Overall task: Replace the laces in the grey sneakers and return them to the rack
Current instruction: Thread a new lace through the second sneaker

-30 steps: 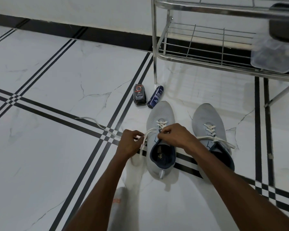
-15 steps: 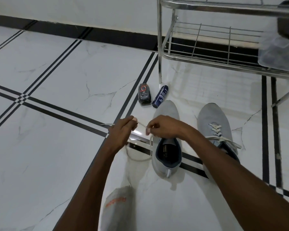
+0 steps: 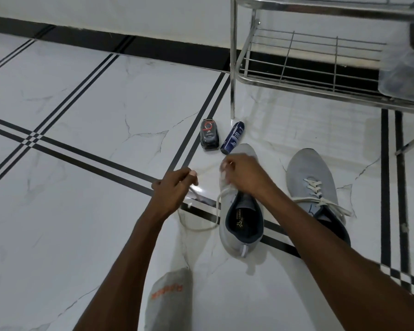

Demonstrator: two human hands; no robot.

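Two grey sneakers stand on the white tiled floor, toes pointing away from me. Over the left sneaker my right hand covers the eyelets and pinches the white lace. The lace loops down onto the floor to the left of that shoe. My left hand is just left of the shoe and pinches the other stretch of the lace. The right sneaker is laced, its white lace ends lying loose across its side.
A metal shoe rack stands at the back right, with a clear plastic box on its lower shelf. A dark polish container and a blue spray can lie beyond the left sneaker. My grey-socked foot is at the bottom.
Both hands moved away from me along the left sneaker, towards its toe. The lace has been drawn out into a slack loop on the floor.
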